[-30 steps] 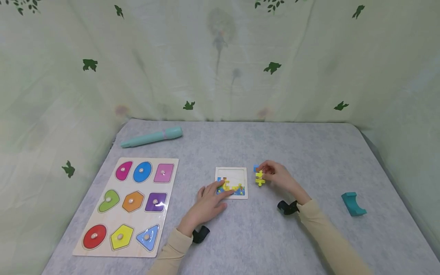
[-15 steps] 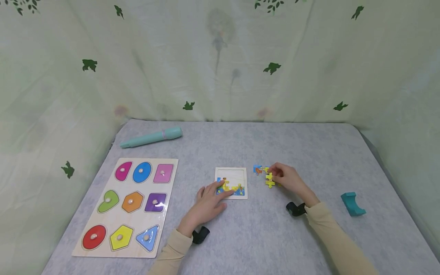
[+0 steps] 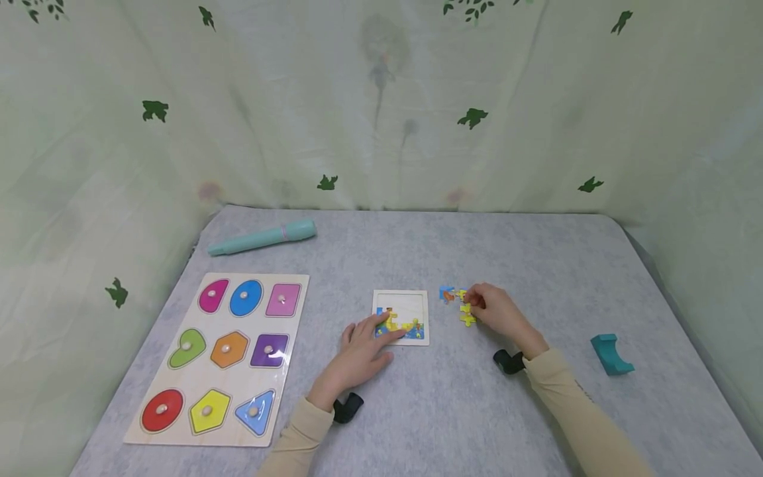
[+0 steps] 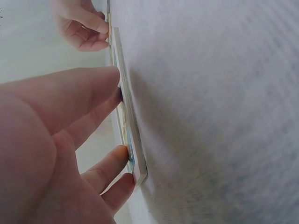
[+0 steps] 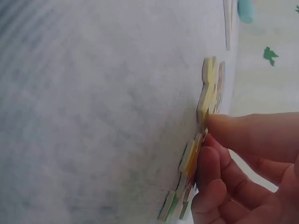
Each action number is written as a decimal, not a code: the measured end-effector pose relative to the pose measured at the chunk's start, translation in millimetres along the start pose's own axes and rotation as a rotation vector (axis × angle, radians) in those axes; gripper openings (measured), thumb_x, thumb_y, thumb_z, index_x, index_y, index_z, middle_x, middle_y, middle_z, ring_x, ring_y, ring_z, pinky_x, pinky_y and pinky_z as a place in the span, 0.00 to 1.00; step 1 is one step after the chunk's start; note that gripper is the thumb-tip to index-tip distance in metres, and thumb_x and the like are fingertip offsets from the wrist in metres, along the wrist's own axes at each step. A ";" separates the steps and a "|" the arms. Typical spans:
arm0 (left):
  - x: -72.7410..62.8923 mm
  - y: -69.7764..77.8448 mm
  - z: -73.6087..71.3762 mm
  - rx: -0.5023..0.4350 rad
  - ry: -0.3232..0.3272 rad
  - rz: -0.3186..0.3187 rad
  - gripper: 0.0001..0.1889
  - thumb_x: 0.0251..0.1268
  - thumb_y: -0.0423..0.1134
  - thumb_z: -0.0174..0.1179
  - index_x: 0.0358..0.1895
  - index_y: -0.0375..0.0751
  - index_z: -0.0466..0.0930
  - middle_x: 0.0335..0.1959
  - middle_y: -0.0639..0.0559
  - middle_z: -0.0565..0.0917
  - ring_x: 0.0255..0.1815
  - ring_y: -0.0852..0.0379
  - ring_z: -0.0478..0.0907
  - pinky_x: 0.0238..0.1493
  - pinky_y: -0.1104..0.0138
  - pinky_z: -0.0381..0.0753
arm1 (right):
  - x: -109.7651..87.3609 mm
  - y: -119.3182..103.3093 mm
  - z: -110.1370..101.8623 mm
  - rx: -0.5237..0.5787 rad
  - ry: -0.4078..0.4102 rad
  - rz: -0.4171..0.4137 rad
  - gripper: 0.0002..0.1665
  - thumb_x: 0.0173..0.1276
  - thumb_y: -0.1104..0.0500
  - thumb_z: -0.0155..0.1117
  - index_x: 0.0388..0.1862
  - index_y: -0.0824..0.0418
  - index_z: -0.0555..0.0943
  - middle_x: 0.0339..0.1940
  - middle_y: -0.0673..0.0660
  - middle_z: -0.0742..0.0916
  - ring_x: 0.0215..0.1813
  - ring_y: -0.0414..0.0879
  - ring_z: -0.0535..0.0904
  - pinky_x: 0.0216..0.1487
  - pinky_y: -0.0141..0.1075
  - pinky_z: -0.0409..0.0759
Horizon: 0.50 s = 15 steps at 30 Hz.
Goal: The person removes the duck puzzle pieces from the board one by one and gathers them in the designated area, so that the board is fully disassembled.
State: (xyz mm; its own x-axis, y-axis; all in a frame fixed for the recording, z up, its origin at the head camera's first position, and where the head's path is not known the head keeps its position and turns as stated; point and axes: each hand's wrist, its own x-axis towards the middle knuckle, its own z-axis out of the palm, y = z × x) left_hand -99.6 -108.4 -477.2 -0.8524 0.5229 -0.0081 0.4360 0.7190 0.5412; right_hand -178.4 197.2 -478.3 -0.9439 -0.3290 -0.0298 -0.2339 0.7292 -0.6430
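My left hand (image 3: 357, 354) rests on a small square puzzle tray (image 3: 422, 298), its fingers spread over the lower part, where blue and yellow jigsaw pieces (image 3: 414, 328) lie fitted. In the left wrist view, fingertips (image 4: 122, 153) press at the edge of the tray (image 4: 140, 172). To the right of the tray, my right hand (image 3: 499, 315) pinches at a yellow puzzle piece (image 3: 467, 315) among loose ones. The right wrist view has its thumb against a yellow piece (image 5: 204, 100), with curled fingers hiding part of the pieces. A blue and orange piece (image 3: 447, 293) lies just left.
A wooden shape board (image 3: 226, 305) with knobbed shapes covers the left side. Behind it lies a teal pen-shaped object (image 3: 262, 240). A teal arched block (image 3: 610, 354) sits at the right. Printed cloth (image 3: 381, 132) hangs behind the table.
My right hand has moved right with the yellow piece, uncovering the blue and orange piece, then shifted very slightly back left. The left hand stays on the tray.
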 end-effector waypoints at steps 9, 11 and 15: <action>0.1 -3.9 -1.6 -0.012 -0.015 0.009 0.22 0.69 0.40 0.57 0.66 0.48 0.73 0.73 0.41 0.57 0.72 0.41 0.52 0.64 0.39 0.45 | 4.5 -17.6 3.0 0.117 0.026 -0.080 0.05 0.63 0.72 0.61 0.38 0.67 0.80 0.32 0.55 0.81 0.35 0.47 0.75 0.37 0.40 0.75; -1.1 -6.5 -2.8 -0.035 -0.018 0.019 0.22 0.69 0.40 0.56 0.65 0.46 0.73 0.73 0.42 0.57 0.72 0.41 0.52 0.65 0.40 0.44 | 7.6 -26.5 7.7 0.154 -0.006 -0.101 0.05 0.64 0.71 0.60 0.38 0.67 0.80 0.33 0.55 0.82 0.36 0.47 0.75 0.39 0.40 0.75; -4.6 -12.2 -6.3 -0.057 -0.005 0.035 0.21 0.70 0.39 0.56 0.65 0.44 0.73 0.73 0.43 0.58 0.72 0.41 0.52 0.65 0.41 0.46 | 16.8 -44.4 22.5 0.187 -0.075 -0.131 0.05 0.65 0.69 0.60 0.38 0.65 0.80 0.34 0.55 0.82 0.37 0.46 0.75 0.41 0.39 0.75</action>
State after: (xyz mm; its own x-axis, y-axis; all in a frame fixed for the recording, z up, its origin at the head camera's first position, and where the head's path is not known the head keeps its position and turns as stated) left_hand -102.8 -122.5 -478.4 -0.8352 0.5499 0.0079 0.4486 0.6728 0.5883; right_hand -178.7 145.8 -467.4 -0.8865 -0.4625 0.0108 -0.2995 0.5559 -0.7754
